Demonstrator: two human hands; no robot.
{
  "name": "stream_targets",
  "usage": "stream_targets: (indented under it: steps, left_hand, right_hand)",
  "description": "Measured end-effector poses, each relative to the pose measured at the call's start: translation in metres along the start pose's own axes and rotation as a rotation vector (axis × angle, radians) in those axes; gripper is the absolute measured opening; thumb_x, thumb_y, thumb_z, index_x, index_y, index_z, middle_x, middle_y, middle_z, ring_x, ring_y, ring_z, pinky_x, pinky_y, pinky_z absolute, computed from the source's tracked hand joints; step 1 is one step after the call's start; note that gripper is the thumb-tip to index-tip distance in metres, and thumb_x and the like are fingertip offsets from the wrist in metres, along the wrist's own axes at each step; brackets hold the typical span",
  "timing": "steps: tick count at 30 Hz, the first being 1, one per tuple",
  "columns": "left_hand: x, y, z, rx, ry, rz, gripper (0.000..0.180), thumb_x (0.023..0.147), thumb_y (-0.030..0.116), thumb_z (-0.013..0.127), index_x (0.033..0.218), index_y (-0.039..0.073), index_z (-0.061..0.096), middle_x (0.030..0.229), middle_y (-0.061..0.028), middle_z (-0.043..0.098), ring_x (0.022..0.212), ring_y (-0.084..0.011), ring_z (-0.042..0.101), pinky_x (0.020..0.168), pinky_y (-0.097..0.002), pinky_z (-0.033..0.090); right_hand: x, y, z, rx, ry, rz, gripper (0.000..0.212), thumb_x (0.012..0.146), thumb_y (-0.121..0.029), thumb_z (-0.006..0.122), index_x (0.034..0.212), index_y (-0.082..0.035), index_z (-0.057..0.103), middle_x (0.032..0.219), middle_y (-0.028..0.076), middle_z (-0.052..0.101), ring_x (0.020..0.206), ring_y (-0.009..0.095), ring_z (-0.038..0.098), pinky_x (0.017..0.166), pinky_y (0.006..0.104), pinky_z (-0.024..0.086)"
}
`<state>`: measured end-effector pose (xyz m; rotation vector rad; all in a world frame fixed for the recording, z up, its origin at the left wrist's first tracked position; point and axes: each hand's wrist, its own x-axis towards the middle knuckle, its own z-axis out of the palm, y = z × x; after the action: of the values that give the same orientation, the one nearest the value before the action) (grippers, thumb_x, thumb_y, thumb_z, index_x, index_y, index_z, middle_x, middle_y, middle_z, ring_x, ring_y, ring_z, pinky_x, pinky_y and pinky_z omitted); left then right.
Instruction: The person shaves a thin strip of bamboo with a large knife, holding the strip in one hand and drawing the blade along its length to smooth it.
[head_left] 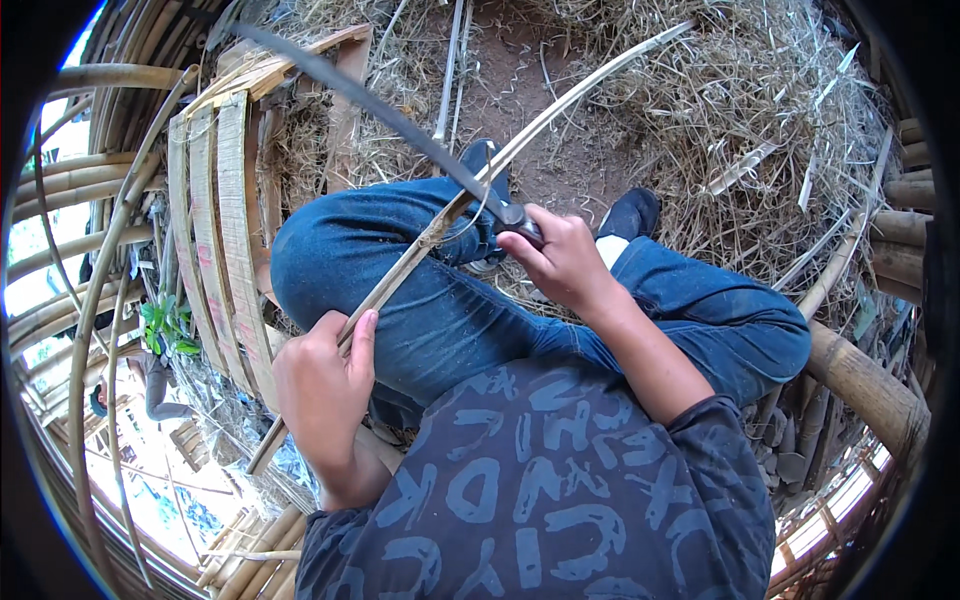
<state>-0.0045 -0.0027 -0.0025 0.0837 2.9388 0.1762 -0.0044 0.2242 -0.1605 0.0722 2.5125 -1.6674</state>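
Note:
My left hand point(325, 385) grips a long thin bamboo strip point(560, 105) near its lower end, thumb along its edge. The strip runs diagonally from lower left up to the upper right, lying across my left knee in blue jeans point(400, 270). My right hand point(560, 255) is closed around the handle of a long dark curved blade point(370, 100). The blade crosses the strip just in front of my right hand and extends up to the left.
Dry straw and bamboo shavings point(760, 120) cover the dirt ground ahead. Flat bamboo slats point(215, 220) lean at my left. Thick bamboo poles point(860, 380) lie at the right. Another person point(150, 385) stands far below at the left.

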Motion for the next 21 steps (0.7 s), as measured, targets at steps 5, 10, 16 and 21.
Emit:
stream_targets:
  steps: [5,10,16,21]
  left_hand:
    - [0.001,0.007,0.001,0.094,0.014,0.009,0.036,0.088,0.033,0.066,0.071,0.001,0.063,0.06,-0.0235,0.058,0.06,-0.043,0.059,0.055,-0.0491,0.043]
    - [0.003,0.004,-0.001,0.059,-0.056,-0.034,0.038,0.089,0.034,0.065,0.071,0.0,0.062,0.062,-0.0248,0.058,0.063,-0.0442,0.059,0.056,-0.0498,0.044]
    - [0.003,0.001,-0.004,0.006,-0.088,-0.012,0.039,0.09,0.033,0.064,0.071,-0.001,0.062,0.063,-0.0257,0.058,0.063,-0.0451,0.059,0.056,-0.0498,0.044]
    - [0.007,0.002,-0.005,-0.013,-0.096,-0.002,0.038,0.089,0.032,0.065,0.069,-0.001,0.063,0.063,-0.0258,0.057,0.062,-0.0446,0.058,0.055,-0.0488,0.043]
  right_hand:
    - [0.02,0.055,0.009,-0.107,0.027,-0.119,0.055,0.083,-0.06,0.061,0.078,-0.006,0.057,0.063,0.019,0.061,0.067,0.041,0.063,0.057,0.047,0.049]
    - [0.026,0.071,0.004,-0.218,0.095,-0.203,0.056,0.08,-0.064,0.062,0.078,-0.009,0.058,0.065,0.015,0.063,0.068,0.039,0.064,0.056,0.0455,0.049]
    - [0.011,0.117,-0.014,-0.394,0.207,-0.065,0.053,0.079,-0.064,0.062,0.081,-0.011,0.061,0.071,0.015,0.066,0.071,0.039,0.065,0.059,0.0466,0.051]
    - [-0.001,0.17,-0.074,-0.193,0.314,0.397,0.071,0.085,-0.074,0.048,0.078,-0.005,0.065,0.067,0.015,0.064,0.068,0.032,0.065,0.063,0.0411,0.048]
